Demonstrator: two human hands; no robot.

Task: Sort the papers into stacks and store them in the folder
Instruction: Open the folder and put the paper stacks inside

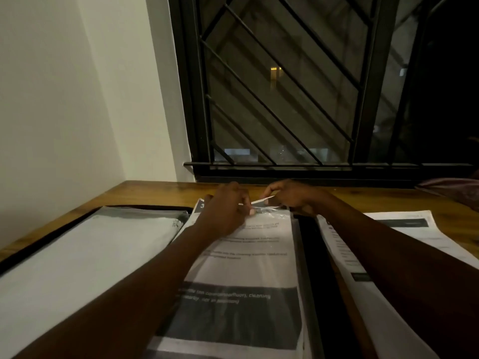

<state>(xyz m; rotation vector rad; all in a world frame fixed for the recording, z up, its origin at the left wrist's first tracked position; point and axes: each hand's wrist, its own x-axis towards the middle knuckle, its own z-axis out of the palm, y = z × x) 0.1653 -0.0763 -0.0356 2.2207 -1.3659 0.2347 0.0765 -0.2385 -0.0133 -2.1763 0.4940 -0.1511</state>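
Head view: your two hands meet at the far end of the open folder (311, 268) lying on the wooden table (155, 193).
Left hand (223, 213): your curled fingers pinch the far edge of the clear sleeve (259, 268).
Right hand (293, 196): you pinch a sheet (267, 199) at the sleeve's mouth.
Stack (427, 237): printed papers lie right of the folder, partly under your right forearm.
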